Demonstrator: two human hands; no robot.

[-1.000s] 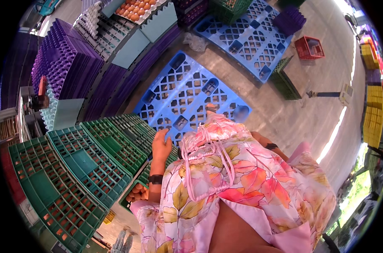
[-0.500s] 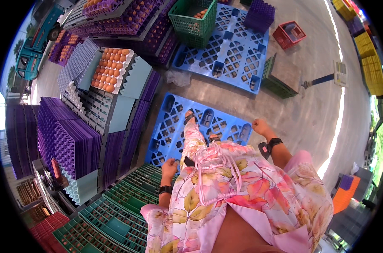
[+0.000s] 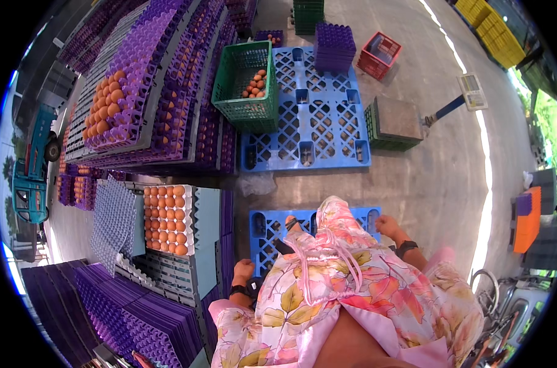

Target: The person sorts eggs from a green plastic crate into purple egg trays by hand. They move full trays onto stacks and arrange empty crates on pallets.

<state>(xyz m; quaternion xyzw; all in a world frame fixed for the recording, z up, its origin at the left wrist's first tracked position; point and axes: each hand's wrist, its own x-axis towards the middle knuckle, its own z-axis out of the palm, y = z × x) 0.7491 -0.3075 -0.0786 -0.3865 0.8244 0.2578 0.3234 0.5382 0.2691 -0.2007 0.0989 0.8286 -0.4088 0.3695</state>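
I stand over a near blue pallet [image 3: 358, 216], one foot on it and one knee raised. My left hand [image 3: 244, 270] hangs at my left side, fingers curled in, with nothing visible in it. Closest to it is the stack of purple and pale blue egg trays, topped by a tray of brown eggs [image 3: 168, 218]. My right hand [image 3: 387, 226] is out at my right side by the pallet's right end, fingers loosely curled and holding nothing I can see. Both wrists wear black bands. Ahead, a green crate [image 3: 244, 92] with loose brown eggs stands at the far pallet's left edge.
A far blue pallet [image 3: 303, 144] carries a stack of purple trays [image 3: 335, 48]. To its right are a red basket [image 3: 379, 56] and a platform scale [image 3: 400, 119]. Tall purple tray stacks with eggs [image 3: 110, 101] rise at the far left. Clear plastic [image 3: 257, 183] lies between the pallets.
My view has turned left and moved forward; the green crate and far pallet appear nearer. One knee has come up. Both hands stay at my sides.
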